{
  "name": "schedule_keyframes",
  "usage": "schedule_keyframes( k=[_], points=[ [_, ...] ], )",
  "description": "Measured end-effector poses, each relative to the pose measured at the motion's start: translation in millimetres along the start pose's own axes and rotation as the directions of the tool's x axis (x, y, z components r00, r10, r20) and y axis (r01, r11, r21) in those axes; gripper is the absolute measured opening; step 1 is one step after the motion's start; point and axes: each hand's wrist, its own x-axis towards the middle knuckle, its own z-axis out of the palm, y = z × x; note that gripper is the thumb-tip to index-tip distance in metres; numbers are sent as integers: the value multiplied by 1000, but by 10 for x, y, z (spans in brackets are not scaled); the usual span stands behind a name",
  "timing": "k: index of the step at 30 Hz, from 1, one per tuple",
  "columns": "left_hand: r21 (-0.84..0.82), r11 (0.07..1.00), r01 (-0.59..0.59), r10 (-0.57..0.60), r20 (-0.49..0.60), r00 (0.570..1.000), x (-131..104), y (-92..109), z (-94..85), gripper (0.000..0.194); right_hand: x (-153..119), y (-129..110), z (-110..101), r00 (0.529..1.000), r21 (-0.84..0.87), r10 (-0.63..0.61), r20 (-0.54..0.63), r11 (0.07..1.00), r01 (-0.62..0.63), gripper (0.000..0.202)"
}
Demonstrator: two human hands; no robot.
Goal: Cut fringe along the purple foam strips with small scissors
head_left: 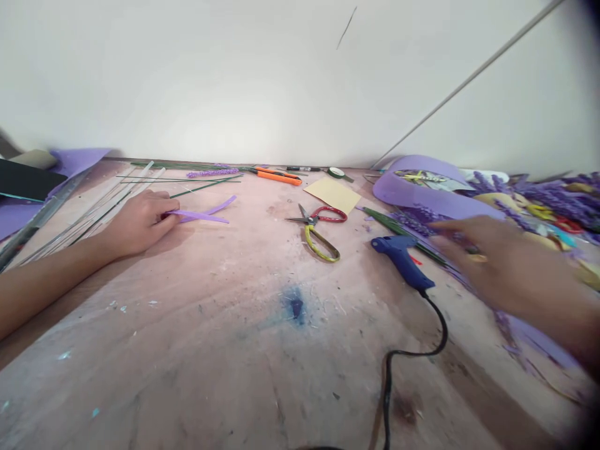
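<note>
At the left of the table, my left hand (pixel 146 220) is closed on purple strips (pixel 209 217), whose free ends stick out to the right and cross near the fingers. Thin green stems (pixel 206 185) lie just beyond that hand. My right hand (pixel 487 256) is smeared by motion over the right side, close to purple flower sprigs (pixel 415 222) with green stems. Whether it holds anything does not show. Left of it lies a blue glue gun (pixel 404 259). Scissors (pixel 316 226) with one red and one yellow handle rest partly spread at mid-table.
An orange cutter (pixel 279 177), a marker (pixel 303 169) and a tape roll (pixel 335 172) lie along the wall. A yellow paper square (pixel 334 194) is behind the scissors. The glue gun's black cord (pixel 410 354) runs to the front edge. Purple sheet (pixel 422 192) and flowers crowd the right.
</note>
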Motion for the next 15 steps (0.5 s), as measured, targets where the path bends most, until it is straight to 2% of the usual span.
schedule_keyframes(
  k=[3,6,8,12,15],
  points=[
    [2,1000,-7,7,-1,1000,-11,12,-9,29,323,-503,319,968,122,-221,120,971,207,38],
    [6,1000,-14,14,-7,1000,-21,14,-5,29,538,-810,496,931,188,-335,145,933,306,49],
    [7,1000,-19,19,-14,1000,-24,10,4,30,623,-851,538,914,200,-365,178,923,329,46],
    [6,1000,-25,25,-26,999,-22,4,14,31,706,-809,524,930,152,-306,203,948,279,44],
    [6,1000,-30,30,-18,999,-16,11,4,31,731,-912,471,898,138,-333,288,942,305,45]
  ],
)
